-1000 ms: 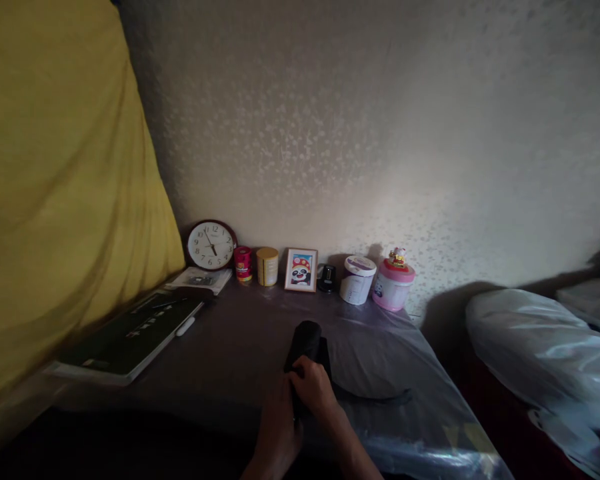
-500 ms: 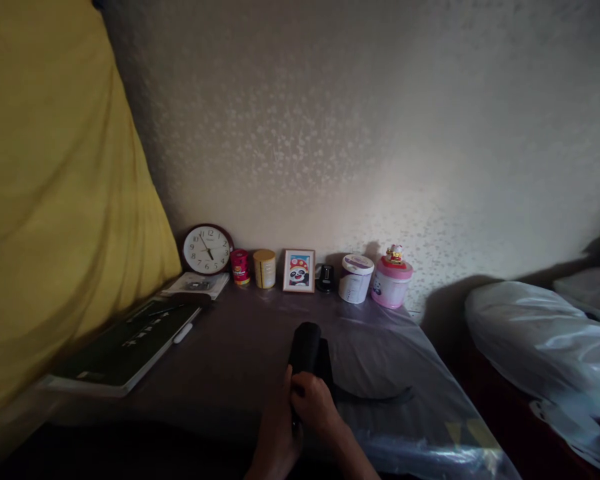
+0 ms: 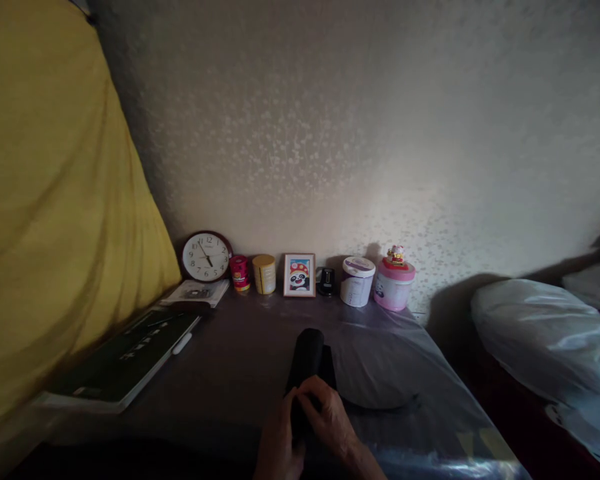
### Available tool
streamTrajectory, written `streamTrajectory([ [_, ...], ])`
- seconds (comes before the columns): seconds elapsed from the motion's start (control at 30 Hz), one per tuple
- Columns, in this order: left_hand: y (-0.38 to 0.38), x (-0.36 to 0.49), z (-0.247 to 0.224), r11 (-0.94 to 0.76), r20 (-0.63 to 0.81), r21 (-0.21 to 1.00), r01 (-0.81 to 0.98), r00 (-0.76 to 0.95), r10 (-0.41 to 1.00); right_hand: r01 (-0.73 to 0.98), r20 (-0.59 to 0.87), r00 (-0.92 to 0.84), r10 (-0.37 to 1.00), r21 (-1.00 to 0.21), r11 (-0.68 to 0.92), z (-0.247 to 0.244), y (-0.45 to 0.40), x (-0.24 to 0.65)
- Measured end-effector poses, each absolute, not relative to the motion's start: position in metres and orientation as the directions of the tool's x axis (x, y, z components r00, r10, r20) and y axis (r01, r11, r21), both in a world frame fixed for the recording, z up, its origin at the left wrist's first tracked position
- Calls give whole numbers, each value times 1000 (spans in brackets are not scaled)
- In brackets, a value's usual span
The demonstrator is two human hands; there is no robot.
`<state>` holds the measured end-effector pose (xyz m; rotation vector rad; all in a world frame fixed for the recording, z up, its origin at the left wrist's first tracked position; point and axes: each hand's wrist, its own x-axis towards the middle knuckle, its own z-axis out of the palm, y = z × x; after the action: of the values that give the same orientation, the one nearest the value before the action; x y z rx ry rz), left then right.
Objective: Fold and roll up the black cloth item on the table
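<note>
A black fabric roll (image 3: 305, 360), rounded at its far end, points away from me over the plastic-covered table (image 3: 230, 373). Along its right side lies a flat black piece, and a thin dark strip (image 3: 385, 407) trails from there to the right. My left hand (image 3: 280, 437) is closed around the near end of the roll from the left. From the right, my right hand (image 3: 333, 417) pinches at the roll's near part, its fingertips meeting my left thumb. Shadow and my fingers hide the near end, so its exact kind does not show.
Along the wall stand a clock (image 3: 206, 257), a red can (image 3: 239, 273), a yellow can (image 3: 265, 275), a panda picture frame (image 3: 299, 275), a white tub (image 3: 357, 282) and a pink tub (image 3: 394, 287). A dark green book (image 3: 130, 357) lies left; plastic bags (image 3: 540, 340) sit right.
My right hand's fingers have moved from a fist on the roll to a pinch near my left thumb. The view has shifted slightly; the roll stays in my left hand.
</note>
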<state>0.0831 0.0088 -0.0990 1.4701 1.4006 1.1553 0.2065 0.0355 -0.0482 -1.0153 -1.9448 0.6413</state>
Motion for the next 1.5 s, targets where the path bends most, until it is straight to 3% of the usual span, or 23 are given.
streamTrajectory([
  [0.07, 9, 76, -109, -185, 176, 836, 516, 67, 982, 492, 506, -298, 809, -645, 585, -57, 45, 212],
  [0.17, 11, 70, -121, -227, 163, 689, 689, 158, 974, 594, 537, -345, 770, -511, 622, -72, 64, 212],
  [0.57, 11, 69, -118, -154, 71, 648, 746, 142, 987, 684, 414, -443, 795, -418, 598, -70, 147, 204],
  [0.8, 6, 73, -100, -163, 90, 695, 700, 140, 986, 729, 315, -262, 912, -555, 400, -72, 182, 210],
  [1.07, 2, 76, -105, -219, 221, 741, 635, 77, 972, 705, 148, 135, 980, -709, 10, -73, 170, 274],
  [1.27, 0, 78, -92, -182, 183, 730, 659, 69, 981, 607, 96, 109, 989, -795, 11, -76, 127, 281],
  [1.5, -9, 90, -79, -125, 79, 573, 810, 97, 992, 598, 92, 160, 983, -801, -22, -83, 116, 223],
])
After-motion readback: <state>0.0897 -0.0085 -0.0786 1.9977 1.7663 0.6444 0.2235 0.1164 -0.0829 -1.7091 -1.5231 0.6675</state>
